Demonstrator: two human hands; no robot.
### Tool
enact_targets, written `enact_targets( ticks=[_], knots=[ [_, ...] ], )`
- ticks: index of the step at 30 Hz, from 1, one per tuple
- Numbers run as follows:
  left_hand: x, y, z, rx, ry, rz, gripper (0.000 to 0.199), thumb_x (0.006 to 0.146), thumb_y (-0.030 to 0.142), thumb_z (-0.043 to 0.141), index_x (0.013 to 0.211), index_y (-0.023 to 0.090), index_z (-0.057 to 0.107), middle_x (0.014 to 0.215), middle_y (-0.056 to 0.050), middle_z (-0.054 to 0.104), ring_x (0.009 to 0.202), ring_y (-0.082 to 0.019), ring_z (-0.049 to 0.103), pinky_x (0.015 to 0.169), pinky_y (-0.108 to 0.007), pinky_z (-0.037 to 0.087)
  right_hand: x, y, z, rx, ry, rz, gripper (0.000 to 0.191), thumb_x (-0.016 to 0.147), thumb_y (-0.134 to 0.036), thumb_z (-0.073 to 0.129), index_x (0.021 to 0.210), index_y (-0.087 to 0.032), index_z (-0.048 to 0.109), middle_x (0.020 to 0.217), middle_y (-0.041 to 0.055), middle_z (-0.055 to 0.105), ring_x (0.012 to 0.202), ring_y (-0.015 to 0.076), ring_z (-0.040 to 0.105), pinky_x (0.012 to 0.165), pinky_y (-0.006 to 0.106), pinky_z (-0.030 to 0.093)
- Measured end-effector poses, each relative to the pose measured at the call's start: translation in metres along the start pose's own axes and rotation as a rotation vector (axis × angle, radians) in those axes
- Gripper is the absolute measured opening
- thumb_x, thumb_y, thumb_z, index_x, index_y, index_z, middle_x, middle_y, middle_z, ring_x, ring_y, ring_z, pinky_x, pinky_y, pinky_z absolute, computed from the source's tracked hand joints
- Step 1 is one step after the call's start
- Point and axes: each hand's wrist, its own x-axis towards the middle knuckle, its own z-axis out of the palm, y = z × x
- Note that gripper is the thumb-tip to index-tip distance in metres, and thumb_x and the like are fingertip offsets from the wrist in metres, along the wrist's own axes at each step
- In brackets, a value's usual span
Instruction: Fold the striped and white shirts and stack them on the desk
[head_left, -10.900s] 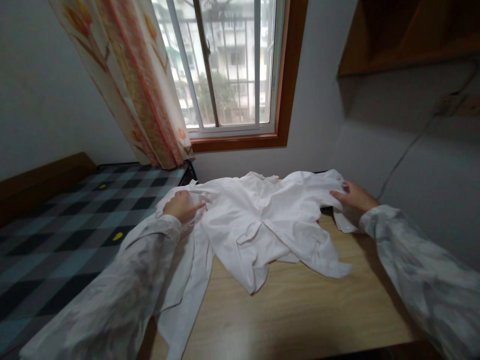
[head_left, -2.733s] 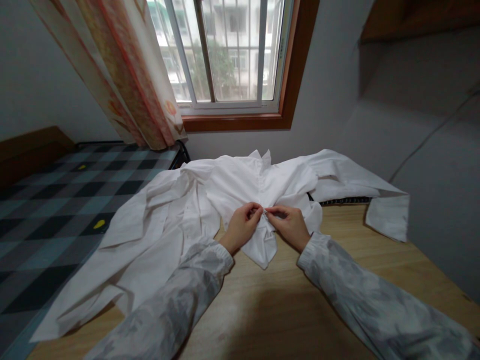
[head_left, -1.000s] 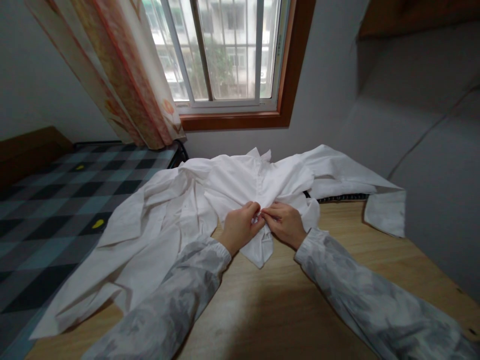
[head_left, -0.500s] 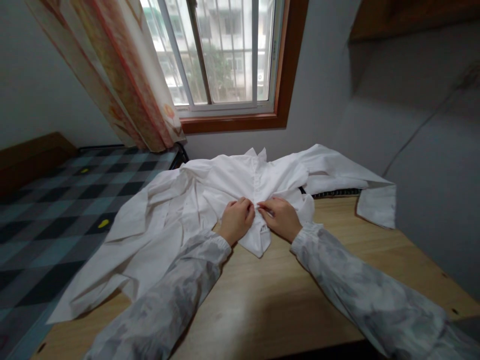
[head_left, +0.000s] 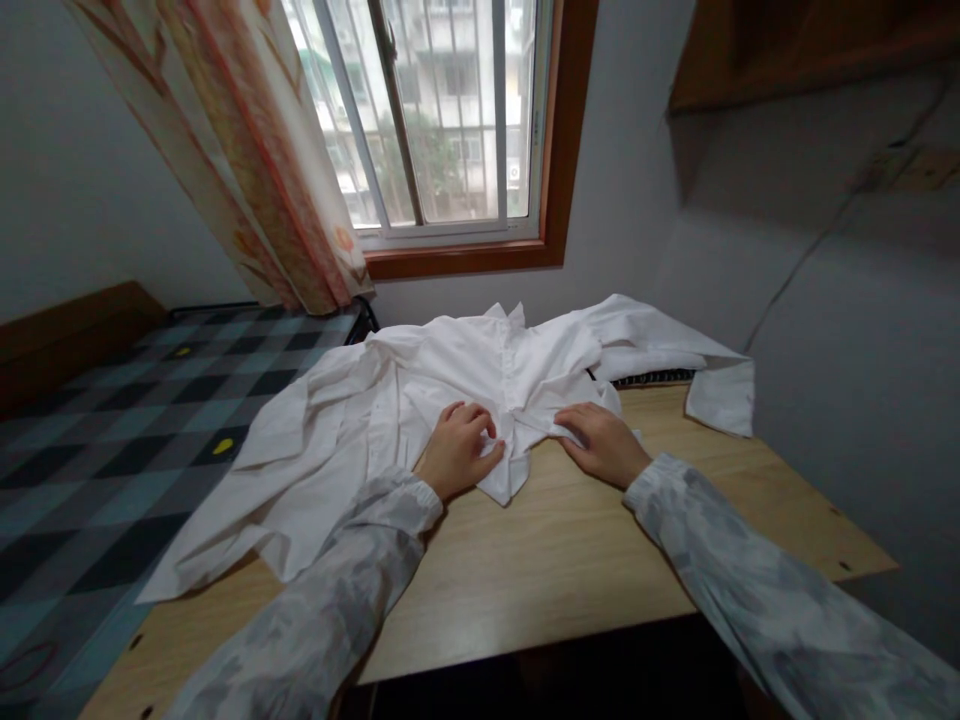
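Observation:
A white long-sleeved shirt lies spread and wrinkled over a pale wooden board, its collar toward the window and one sleeve stretched out to the right. My left hand rests on the lower middle of the shirt, thumb and fingers apart, with no cloth visibly gripped. To the right, my right hand has its thumb and fingers closed on the shirt's lower edge. Between the hands, a pointed flap of the cloth hangs toward me over the board.
The wooden board extends toward me and to the right. On the left is a checkered bed. A window, a curtain and a wall shelf stand beyond.
My hands have moved apart, the right one shifting right along the shirt's edge. The left hand's fingers have opened. The camera view has shifted slightly.

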Motion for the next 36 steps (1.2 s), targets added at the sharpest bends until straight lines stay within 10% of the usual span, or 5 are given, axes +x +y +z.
enact_targets(
  ticks=[10, 18, 27, 36],
  knots=[
    [-0.015, 0.025, -0.019, -0.007, -0.145, 0.196, 0.042, 0.084, 0.060, 0.082, 0.102, 0.024, 0.069, 0.109, -0.008, 0.072, 0.109, -0.029, 0.067, 0.126, -0.052, 0.032, -0.010, -0.008, 0.004, -0.009, 0.133, 0.142, 0.034, 0.092, -0.036, 0.076, 0.120, -0.018, 0.071, 0.106, 0.0108, 0.078, 0.098, 0.0294, 0.072, 0.093, 0.042, 0.055],
    [-0.031, 0.030, -0.018, -0.004, -0.056, 0.074, 0.013, 0.079, 0.022, 0.069, 0.092, 0.023, 0.067, 0.093, -0.006, 0.071, 0.097, -0.027, 0.065, 0.105, -0.045, 0.048, -0.018, -0.006, 0.004, 0.031, 0.186, 0.127, 0.030, 0.095, -0.026, 0.065, 0.124, -0.019, 0.071, 0.106, 0.0087, 0.079, 0.101, 0.0266, 0.073, 0.098, 0.040, 0.053],
    [-0.048, 0.013, -0.024, -0.373, 0.014, -0.219, 0.020, 0.084, 0.035, 0.063, 0.070, 0.021, 0.062, 0.070, -0.001, 0.067, 0.072, -0.018, 0.063, 0.071, -0.029, 0.046, -0.028, -0.022, -0.001, -0.141, 0.177, 0.224, 0.016, 0.095, -0.036, 0.074, 0.096, -0.021, 0.080, 0.088, 0.0067, 0.081, 0.087, 0.0250, 0.073, 0.089, 0.035, 0.053],
    [-0.044, 0.029, -0.009, 0.071, -0.007, -0.221, 0.041, 0.084, 0.061, 0.080, 0.101, 0.024, 0.074, 0.067, 0.001, 0.067, 0.065, -0.020, 0.062, 0.075, -0.032, 0.043, -0.027, -0.027, 0.002, -0.045, 0.156, 0.253, 0.025, 0.100, -0.041, 0.069, 0.104, -0.022, 0.084, 0.087, 0.0053, 0.082, 0.078, 0.0211, 0.073, 0.072, 0.029, 0.048]
  ],
)
